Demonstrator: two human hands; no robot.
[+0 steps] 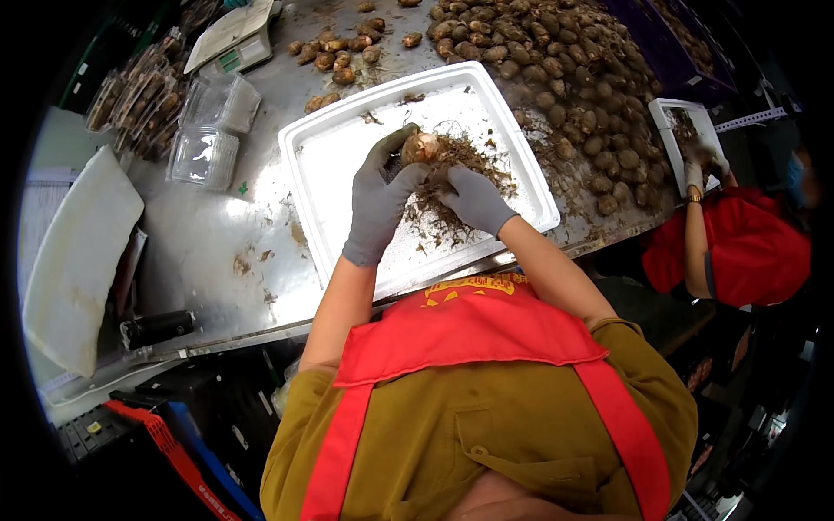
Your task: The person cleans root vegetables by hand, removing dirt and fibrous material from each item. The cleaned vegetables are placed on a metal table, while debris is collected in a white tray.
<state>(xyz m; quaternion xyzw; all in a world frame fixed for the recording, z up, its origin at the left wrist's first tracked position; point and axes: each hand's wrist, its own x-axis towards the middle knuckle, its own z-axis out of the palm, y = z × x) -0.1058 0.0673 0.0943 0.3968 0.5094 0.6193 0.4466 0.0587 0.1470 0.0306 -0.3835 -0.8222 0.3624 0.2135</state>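
Over a white foam tray [339, 228] on the metal table, my left hand [384, 195], in a grey glove, holds a taro corm [421, 148] with its pale brown end showing. My right hand [474, 198], gloved too, has its fingers closed at dark fibrous matter just right of the corm; whether they grip a piece of it is hidden. Loose brown root fibres and peelings [466, 156] lie in the tray under and beside both hands.
A large heap of taro corms [586, 98] covers the table's right side; several paler ones [342, 49] lie beyond the tray. Clear plastic boxes [205, 156], filled packs [140, 98] and a scale [234, 39] stand left. A co-worker [749, 247] works at a smaller tray [664, 133] at right.
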